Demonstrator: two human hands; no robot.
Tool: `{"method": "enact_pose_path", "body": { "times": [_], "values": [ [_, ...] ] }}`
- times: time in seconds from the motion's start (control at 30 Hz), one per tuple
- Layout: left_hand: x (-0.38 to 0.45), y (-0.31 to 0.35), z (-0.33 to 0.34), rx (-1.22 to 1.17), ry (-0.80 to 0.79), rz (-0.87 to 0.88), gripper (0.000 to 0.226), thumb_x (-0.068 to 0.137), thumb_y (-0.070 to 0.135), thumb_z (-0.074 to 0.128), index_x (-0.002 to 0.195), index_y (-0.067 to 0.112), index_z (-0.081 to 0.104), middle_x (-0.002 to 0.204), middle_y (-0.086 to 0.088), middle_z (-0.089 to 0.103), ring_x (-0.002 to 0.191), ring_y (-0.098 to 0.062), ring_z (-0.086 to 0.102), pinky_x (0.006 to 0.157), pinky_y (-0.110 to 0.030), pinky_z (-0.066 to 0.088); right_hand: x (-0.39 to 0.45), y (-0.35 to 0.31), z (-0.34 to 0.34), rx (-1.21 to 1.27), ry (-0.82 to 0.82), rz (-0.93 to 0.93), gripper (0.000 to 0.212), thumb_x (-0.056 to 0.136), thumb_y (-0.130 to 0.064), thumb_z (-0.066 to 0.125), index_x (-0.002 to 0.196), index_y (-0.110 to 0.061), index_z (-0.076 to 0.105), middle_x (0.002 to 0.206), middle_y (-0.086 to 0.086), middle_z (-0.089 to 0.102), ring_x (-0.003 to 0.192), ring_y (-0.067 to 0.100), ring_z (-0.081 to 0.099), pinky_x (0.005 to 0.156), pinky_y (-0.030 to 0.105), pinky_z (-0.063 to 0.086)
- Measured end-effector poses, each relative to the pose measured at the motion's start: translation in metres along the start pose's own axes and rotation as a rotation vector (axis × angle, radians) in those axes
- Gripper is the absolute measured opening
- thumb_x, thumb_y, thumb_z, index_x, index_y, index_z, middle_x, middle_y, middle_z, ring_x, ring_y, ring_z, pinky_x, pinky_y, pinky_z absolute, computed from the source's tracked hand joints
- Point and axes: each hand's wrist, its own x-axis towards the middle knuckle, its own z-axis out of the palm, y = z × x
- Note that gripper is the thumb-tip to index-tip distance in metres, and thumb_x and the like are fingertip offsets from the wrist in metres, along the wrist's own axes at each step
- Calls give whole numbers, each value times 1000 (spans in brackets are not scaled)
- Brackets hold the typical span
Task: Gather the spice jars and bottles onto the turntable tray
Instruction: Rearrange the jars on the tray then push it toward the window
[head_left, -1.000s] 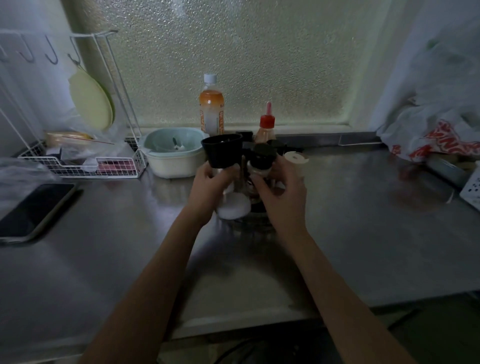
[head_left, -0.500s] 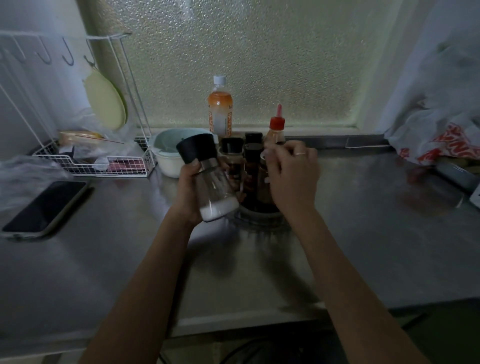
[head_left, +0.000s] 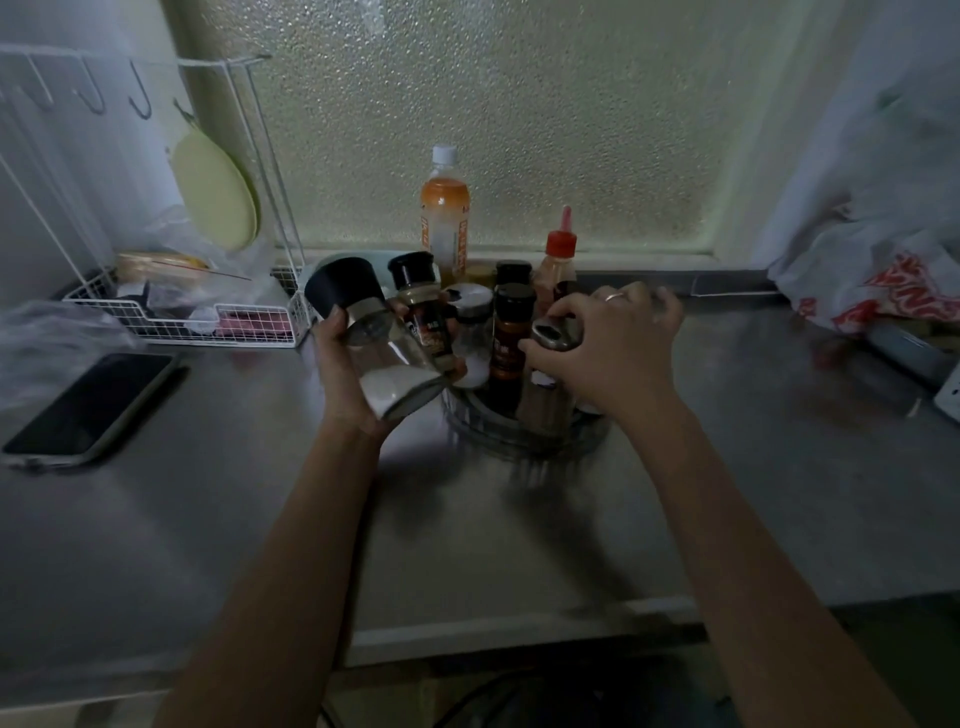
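Observation:
A round metal turntable tray (head_left: 519, 431) stands on the steel counter, holding several jars, among them a dark brown bottle (head_left: 511, 343) and a white-lidded jar (head_left: 470, 332). My left hand (head_left: 345, 374) grips a glass salt grinder (head_left: 371, 343) with a black cap, tilted, just left of the tray, plus a small black-capped spice bottle (head_left: 426, 317) beside it. My right hand (head_left: 618, 343) rests over a metal-topped shaker (head_left: 550, 364) at the tray's front right, fingers curled on its top.
Behind the tray stand an orange drink bottle (head_left: 444, 213) and a red-capped sauce bottle (head_left: 558, 260). A phone (head_left: 88, 405) lies at left near a white wire rack (head_left: 171, 322). A plastic bag (head_left: 883, 275) fills the right corner. The counter's front edge is close.
My left hand has tilted the salt grinder further and now also shows a small spice bottle by it. My right hand has shifted right onto the metal-topped shaker.

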Motion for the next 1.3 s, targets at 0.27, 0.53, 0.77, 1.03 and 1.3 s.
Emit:
{"method": "enact_pose_path", "body": {
  "times": [0.27, 0.53, 0.77, 1.03, 1.3],
  "values": [
    [5, -3, -7, -79, -115, 2, 81, 69, 51, 67, 133, 18, 30, 128, -14, 44, 116, -34, 48, 91, -56, 43, 4, -19, -4, 71, -87, -76, 53, 85, -61, 42, 131, -35, 44, 144, 1, 46, 138, 28, 30, 115, 63, 1],
    [8, -6, -16, -148, -102, -8, 61, 64, 48, 71, 112, 14, 55, 121, -12, 51, 112, -31, 51, 97, -52, 39, 32, -73, 16, -6, -194, -201, 71, 84, -73, 40, 142, -32, 35, 139, 6, 52, 136, 29, 35, 111, 67, 5],
    [5, -5, -15, -141, -111, -13, 50, 80, 49, 42, 106, 10, 60, 107, -13, 67, 99, -30, 62, 83, -45, 48, 51, -67, 10, -5, -322, -226, 52, 86, -63, 50, 131, -37, 46, 136, 2, 54, 135, 31, 30, 108, 60, 17],
    [11, -3, -18, -144, -148, 27, 76, 73, 50, 62, 133, 17, 28, 140, -16, 29, 129, -37, 30, 101, -54, 33, 35, -42, -19, 165, -325, -242, 41, 72, -57, 69, 110, -43, 62, 92, -16, 44, 119, 19, 44, 109, 53, 21],
    [11, -12, -5, -85, -186, -92, 70, 65, 47, 72, 123, 11, 53, 126, -16, 55, 118, -35, 51, 95, -55, 42, 23, -12, -16, 259, -405, -175, 31, 72, -68, 60, 100, -53, 61, 115, 0, 56, 118, 23, 45, 101, 46, 30]
  ]
}}
